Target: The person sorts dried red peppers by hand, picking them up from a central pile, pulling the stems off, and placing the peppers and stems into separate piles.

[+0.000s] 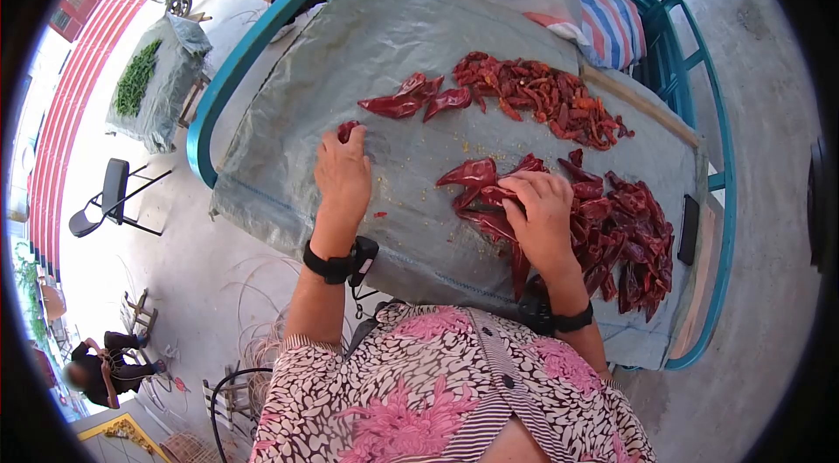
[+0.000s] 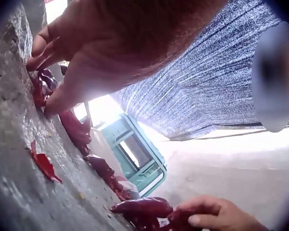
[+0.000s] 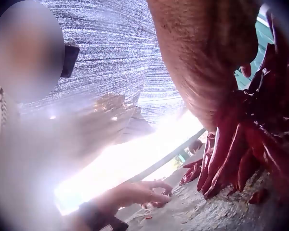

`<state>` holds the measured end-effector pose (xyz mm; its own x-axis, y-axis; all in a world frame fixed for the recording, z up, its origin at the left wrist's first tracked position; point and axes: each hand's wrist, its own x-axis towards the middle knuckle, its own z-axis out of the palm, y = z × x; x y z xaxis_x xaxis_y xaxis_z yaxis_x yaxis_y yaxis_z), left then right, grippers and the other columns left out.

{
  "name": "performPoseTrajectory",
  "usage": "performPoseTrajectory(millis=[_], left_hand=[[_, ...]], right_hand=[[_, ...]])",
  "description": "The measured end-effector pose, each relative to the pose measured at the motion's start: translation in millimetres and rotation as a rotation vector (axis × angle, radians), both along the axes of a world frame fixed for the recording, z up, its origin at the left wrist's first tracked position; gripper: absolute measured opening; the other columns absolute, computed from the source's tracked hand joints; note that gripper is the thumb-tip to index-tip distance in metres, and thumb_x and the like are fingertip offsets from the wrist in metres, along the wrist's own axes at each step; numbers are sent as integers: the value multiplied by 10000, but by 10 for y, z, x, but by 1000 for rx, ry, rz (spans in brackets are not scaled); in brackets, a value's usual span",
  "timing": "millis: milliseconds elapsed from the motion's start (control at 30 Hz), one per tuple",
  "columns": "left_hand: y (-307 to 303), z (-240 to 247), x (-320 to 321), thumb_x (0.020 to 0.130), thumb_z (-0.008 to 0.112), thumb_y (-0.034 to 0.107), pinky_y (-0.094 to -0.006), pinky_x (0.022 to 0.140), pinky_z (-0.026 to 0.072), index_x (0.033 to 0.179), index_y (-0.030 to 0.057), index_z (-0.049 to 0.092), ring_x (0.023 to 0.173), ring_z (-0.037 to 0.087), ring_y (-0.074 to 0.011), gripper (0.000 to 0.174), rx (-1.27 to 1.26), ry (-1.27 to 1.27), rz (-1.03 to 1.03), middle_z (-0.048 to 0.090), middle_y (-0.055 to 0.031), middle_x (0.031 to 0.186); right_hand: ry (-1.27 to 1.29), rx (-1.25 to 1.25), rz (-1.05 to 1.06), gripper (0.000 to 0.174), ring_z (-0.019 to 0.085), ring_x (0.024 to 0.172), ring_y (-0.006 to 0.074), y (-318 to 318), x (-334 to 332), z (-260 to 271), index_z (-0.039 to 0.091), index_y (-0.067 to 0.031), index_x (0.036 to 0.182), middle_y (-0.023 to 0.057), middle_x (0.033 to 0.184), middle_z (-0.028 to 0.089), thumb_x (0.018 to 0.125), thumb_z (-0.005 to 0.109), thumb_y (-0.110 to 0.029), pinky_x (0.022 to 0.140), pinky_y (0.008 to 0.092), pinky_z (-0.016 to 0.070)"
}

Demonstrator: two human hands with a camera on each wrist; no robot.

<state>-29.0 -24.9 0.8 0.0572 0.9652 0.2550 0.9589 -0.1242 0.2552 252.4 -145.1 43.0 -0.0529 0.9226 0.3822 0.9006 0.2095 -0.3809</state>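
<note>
My left hand (image 1: pixel 343 173) is low over the grey-green sheet and pinches a dark red dried chili pepper (image 2: pixel 44 86) between thumb and fingers. Beyond it lie a few large glossy chilies (image 1: pixel 398 104). My right hand (image 1: pixel 544 211) is at the near-left side of a heap of large dried chilies (image 1: pixel 642 227), its thumb and fingers round one of them (image 2: pixel 178 219). Its palm hides part of the heap. Several long chilies (image 3: pixel 224 159) hang or lean beneath that hand in the right wrist view. A small red scrap (image 2: pixel 44 163) rests on the sheet near the left hand.
The sheet (image 1: pixel 288 139) covers a blue metal cart bed with side rails (image 1: pixel 203 126). Smaller, shrivelled chilies (image 1: pixel 542 96) form a pile at the back. A dark phone-like slab (image 1: pixel 689 229) lies at the right edge. Striped and clear sacks (image 1: pixel 603 21) sit behind.
</note>
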Motion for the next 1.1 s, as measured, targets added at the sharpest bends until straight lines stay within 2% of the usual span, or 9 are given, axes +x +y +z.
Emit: performPoseTrajectory(millis=[267,467,567,667,733,800,933,1033,1100], left_hand=[[-486,470,529,828,670,-15,-422,920,547,1232,123,685,1109,653,-330,427,-78,-571,-562,672,-133,1187],[-566,506,850,802,736,2,-407,949,554,1222,116,688,1133,656,-319,438,25,-578,-890,672,-108,1196],[-431,543,791,803,745,7,-429,991,526,1233,107,678,1193,614,-345,447,-199,-659,-901,642,-126,1249],[-22,311,637,799,751,7,-455,1057,473,1286,113,651,1273,550,-387,508,64,-401,-692,605,-152,1322],[196,245,603,810,725,0,-487,1093,427,1356,137,610,1308,508,-407,575,117,-327,-496,588,-165,1349],[461,26,557,821,705,1,-481,1088,428,1391,146,585,1294,518,-408,600,216,-178,-408,591,-163,1342],[737,-272,463,837,670,4,-476,1048,436,1428,164,562,1235,554,-393,621,324,65,-343,625,-141,1282],[806,-247,417,835,692,21,-458,1024,431,1414,177,580,1185,591,-350,611,55,9,-337,657,-114,1215],[755,-147,415,829,703,16,-456,959,467,1397,159,593,1101,632,-326,596,88,-56,-323,665,-101,1161]], right_hand=[[122,119,33,460,557,1245,330,35,-56,142,641,-124,1324,112,1333,613,881,751,-178,1145,538,333],[299,-23,146,436,575,1227,348,4,-59,123,649,-116,1326,143,1392,569,901,745,-130,1117,473,389],[463,8,76,408,578,1224,344,-10,12,87,663,-117,1290,139,1377,582,891,750,-120,1105,472,402],[496,44,-84,382,574,1230,340,-30,93,124,666,-109,1269,132,1351,611,894,739,-120,1115,484,381],[270,99,-128,383,572,1236,339,-10,161,117,666,-104,1270,131,1340,627,895,735,-126,1124,493,363],[109,132,-182,397,563,1258,334,-4,175,67,656,-98,1284,133,1340,639,896,730,-137,1140,509,333],[187,115,-181,417,552,1281,333,-28,163,13,641,-102,1308,133,1353,632,904,729,-149,1142,511,337],[204,102,-166,425,548,1287,336,-38,187,20,633,-102,1321,135,1356,628,909,727,-154,1144,513,338],[202,99,-166,429,546,1287,340,-45,190,14,629,-101,1326,135,1363,622,911,726,-152,1147,515,339]])
